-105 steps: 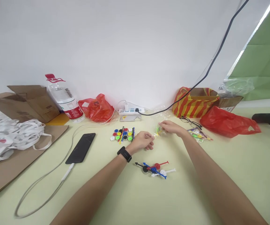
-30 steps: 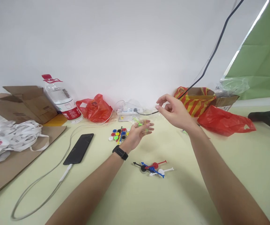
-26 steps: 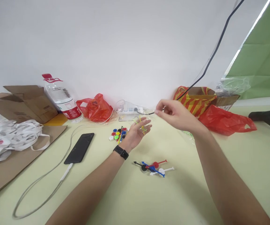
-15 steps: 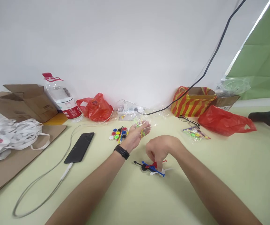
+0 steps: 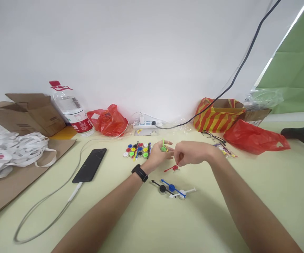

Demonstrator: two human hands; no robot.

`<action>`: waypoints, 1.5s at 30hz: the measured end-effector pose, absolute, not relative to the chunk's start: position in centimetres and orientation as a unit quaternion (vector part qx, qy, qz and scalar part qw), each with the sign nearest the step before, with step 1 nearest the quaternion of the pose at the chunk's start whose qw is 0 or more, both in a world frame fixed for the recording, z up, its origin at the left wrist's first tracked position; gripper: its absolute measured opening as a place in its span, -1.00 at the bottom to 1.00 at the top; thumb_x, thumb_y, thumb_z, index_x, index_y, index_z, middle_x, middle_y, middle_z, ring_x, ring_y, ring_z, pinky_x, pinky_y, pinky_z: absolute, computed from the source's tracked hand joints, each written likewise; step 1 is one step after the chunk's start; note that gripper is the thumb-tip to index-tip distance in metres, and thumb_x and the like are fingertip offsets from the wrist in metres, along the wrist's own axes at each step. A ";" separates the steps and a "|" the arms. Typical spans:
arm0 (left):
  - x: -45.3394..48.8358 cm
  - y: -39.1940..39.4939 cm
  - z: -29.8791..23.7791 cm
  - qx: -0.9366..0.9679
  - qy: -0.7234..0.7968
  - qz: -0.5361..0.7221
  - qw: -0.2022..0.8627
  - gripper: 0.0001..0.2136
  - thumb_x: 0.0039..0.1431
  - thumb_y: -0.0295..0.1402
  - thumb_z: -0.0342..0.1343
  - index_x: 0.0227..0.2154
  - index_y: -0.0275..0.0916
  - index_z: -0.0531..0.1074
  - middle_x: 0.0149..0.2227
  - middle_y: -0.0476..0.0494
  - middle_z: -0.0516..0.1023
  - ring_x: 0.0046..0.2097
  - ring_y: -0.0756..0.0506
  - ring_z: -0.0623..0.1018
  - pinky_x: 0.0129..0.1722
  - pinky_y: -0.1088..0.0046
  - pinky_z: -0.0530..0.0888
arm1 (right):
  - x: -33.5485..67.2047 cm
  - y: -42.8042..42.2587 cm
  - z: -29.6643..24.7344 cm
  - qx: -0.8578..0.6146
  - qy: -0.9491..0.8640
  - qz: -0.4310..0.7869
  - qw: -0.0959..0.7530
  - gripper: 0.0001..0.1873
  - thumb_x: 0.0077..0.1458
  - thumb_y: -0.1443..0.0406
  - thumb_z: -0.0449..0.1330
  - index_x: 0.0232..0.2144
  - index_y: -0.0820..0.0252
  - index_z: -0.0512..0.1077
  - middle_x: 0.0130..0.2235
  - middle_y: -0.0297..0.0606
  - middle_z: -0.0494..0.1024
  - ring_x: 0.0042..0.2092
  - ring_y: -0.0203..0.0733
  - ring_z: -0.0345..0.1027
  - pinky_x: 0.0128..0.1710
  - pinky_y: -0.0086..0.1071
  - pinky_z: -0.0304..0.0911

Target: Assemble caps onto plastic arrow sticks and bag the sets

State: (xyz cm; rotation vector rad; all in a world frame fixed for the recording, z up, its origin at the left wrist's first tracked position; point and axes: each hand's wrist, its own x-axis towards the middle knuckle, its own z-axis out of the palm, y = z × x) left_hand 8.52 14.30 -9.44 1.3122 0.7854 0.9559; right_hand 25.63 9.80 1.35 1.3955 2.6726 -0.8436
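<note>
My left hand (image 5: 158, 156) is turned palm up with its fingers curved, and a green arrow spinner (image 5: 163, 148) rests in it. Close beside it, my right hand (image 5: 194, 153) pinches the tail end of a red arrow spinner (image 5: 175, 168), which has a round hub and points to the left. On the table below lie a black spinner (image 5: 162, 189), a blue spinner (image 5: 171, 188) and a white spinner (image 5: 182, 194), their arrows overlapping. Rows of coloured discs (image 5: 132, 149) and several loose arrows (image 5: 136, 151) lie left of my left hand.
A black phone (image 5: 89, 166) on a cable lies to the left. Further back are a large bottle (image 5: 75, 112), red bags (image 5: 108, 121), a power strip (image 5: 147, 123), a striped bag (image 5: 217, 114), glasses (image 5: 213, 136) and a packet of coloured parts (image 5: 225, 150).
My right hand has lifted the red spinner off the other spinners and brought it up beside my left hand. My left hand has shifted slightly right, showing more discs behind it.
</note>
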 end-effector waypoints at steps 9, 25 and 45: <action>8.8 13.3 -10.3 0.663 0.340 0.357 0.563 -0.48 -0.02 -0.13 0.46 -0.04 -0.22 0.47 -0.24 -0.17 0.63 -0.32 -0.10 0.63 -0.54 0.52 0.54 | 29.5 8.6 5.4 0.491 0.805 -0.104 -0.317 -0.84 0.21 0.31 0.16 -0.28 0.09 0.57 -0.33 -0.25 0.61 -0.34 -0.10 0.39 -0.36 -0.28 0.19; 9.2 13.5 -11.3 0.689 0.313 0.396 0.520 -0.52 -0.03 -0.32 0.46 -0.03 -0.22 0.48 -0.11 -0.20 0.61 -0.26 -0.05 0.61 -0.20 0.40 0.54 | 28.3 10.6 3.6 0.508 0.782 -0.032 -0.361 -0.79 0.18 0.38 0.12 -0.17 0.13 0.51 -0.33 -0.19 0.55 -0.33 -0.09 0.37 -0.33 -0.26 0.16; 9.0 14.2 -11.9 0.721 0.335 0.388 0.467 -0.47 -0.03 -0.32 0.46 0.03 -0.20 0.46 -0.13 -0.17 0.64 -0.24 -0.08 0.61 -0.24 0.41 0.50 | 26.3 10.7 2.6 0.607 0.767 0.082 -0.191 -0.94 0.16 0.31 0.16 -0.32 0.12 0.45 -0.36 -0.28 0.55 -0.34 -0.17 0.34 -0.41 -0.36 -0.04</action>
